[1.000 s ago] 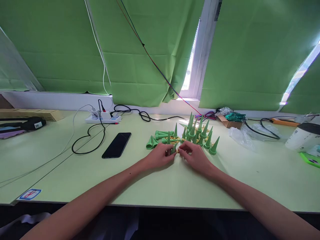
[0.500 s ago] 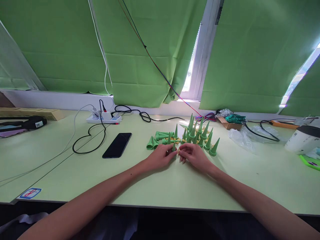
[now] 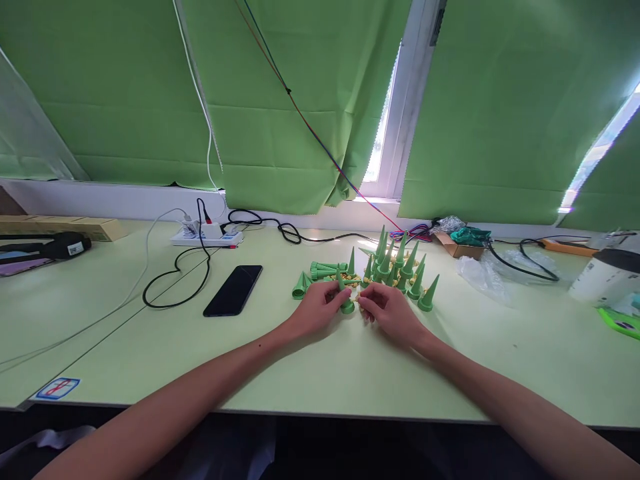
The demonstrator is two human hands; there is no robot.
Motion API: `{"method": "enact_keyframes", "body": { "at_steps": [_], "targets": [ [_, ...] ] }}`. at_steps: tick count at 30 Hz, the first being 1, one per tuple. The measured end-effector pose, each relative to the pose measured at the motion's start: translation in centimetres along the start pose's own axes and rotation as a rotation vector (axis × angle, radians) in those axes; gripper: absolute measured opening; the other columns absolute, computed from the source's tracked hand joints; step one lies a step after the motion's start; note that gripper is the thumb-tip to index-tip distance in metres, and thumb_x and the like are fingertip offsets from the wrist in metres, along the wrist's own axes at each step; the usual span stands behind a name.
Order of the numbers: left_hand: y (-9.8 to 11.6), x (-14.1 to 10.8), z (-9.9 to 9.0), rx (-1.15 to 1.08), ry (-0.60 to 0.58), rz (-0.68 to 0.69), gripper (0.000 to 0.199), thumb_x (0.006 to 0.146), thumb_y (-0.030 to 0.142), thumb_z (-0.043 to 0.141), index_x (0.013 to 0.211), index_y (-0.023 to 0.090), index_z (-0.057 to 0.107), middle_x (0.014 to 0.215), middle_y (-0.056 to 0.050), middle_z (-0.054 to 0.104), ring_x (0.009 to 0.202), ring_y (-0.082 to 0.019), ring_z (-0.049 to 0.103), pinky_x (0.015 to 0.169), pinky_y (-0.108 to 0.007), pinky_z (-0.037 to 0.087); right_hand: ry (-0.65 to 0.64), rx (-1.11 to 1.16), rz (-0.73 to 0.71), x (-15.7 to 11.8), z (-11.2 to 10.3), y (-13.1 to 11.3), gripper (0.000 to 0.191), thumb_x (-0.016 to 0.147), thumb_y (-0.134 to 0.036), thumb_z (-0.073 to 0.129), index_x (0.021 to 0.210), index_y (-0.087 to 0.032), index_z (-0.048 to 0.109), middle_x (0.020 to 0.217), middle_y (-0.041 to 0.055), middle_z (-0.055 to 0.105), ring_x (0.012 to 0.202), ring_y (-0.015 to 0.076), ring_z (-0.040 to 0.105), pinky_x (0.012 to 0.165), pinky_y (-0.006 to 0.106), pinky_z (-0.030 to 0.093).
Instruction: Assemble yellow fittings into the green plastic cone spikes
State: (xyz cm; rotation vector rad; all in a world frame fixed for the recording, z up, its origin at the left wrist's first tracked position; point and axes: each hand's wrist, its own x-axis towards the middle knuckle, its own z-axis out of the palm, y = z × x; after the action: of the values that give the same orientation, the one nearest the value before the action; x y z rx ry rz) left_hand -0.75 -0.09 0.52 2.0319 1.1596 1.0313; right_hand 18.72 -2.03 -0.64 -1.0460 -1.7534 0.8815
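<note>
Green blinds [image 3: 280,113] hung behind the cone cluster [image 3: 384,265], and beneath it spread a pale table [image 3: 310,380]. Well right of the cluster stood a white, dark-topped container [image 3: 603,283]; between them lay crumpled clear plastic [image 3: 484,277]. Left of the cluster sat a white power strip [image 3: 231,239] and a dark phone [image 3: 233,291]. Before the cluster, partly blocking it, the right hand [image 3: 390,310] had its fingertips drawn close; whether they pinched anything I could not tell. The left hand [image 3: 316,308] grasped a green cone [image 3: 347,308] at the cluster's near-left side. Small yellow pieces [image 3: 353,278] lay beside the cluster.
</note>
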Motion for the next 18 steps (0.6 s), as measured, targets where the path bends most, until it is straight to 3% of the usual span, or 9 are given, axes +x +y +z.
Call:
{"method": "enact_keyframes", "body": {
  "at_steps": [18],
  "targets": [
    [-0.54, -0.07, 0.22, -0.045, -0.017, 0.031, 0.048, 0.091, 0.051, 0.055, 0.060, 0.018, 0.041, 0.057, 0.004, 0.038, 0.055, -0.010, 0.034, 0.051, -0.026, 0.026, -0.020, -0.084, -0.036, -0.12, 0.28, 0.06, 0.018, 0.093, -0.034, 0.055, 0.083, -0.020, 0.061, 0.061, -0.0018, 0.060, 0.056, 0.0145, 0.053, 0.057, 0.028, 0.042]
  ]
}}
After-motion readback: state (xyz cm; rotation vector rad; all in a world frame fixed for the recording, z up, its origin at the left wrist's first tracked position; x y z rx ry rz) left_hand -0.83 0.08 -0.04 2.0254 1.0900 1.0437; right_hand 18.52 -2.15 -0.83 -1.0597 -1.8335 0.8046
